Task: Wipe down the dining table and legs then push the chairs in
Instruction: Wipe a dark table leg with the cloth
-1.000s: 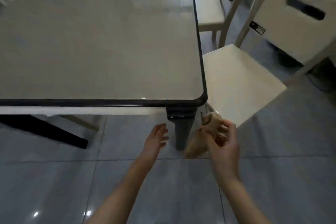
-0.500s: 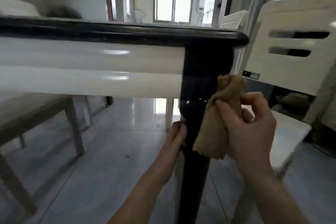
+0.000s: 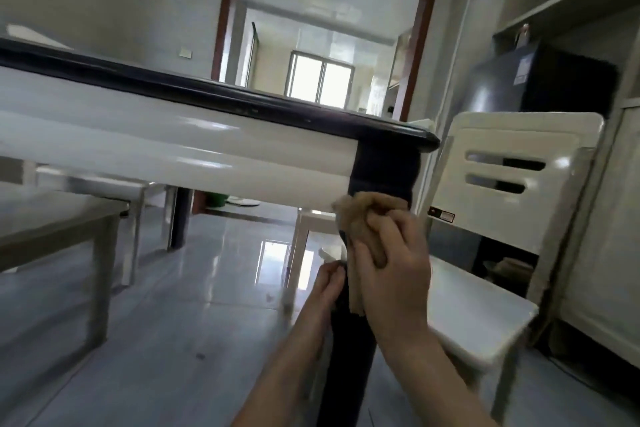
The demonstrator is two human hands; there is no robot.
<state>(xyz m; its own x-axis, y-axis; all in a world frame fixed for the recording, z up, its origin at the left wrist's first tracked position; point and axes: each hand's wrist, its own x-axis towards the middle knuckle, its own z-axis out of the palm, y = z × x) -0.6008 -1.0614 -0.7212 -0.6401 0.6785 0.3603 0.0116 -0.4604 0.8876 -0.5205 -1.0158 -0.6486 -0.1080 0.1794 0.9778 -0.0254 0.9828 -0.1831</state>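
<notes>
I look from low down at the dining table, which has a black rim and a glossy white apron. Its dark corner leg runs down the middle of the view. My right hand presses a crumpled tan cloth against the upper part of that leg. My left hand touches the leg's left side just below the cloth, fingers resting on it. A white chair with two slots in its back stands right of the leg, its seat pulled out from the table.
A white bench or chair stands at the left under the table. Further table and chair legs rise behind. A dark appliance and shelving fill the right side. The glossy grey tile floor stretches to a doorway at the back.
My view dropped from above the tabletop to below its edge. My right hand brought the cloth onto the corner leg and moved it up; my left hand came to rest on the leg.
</notes>
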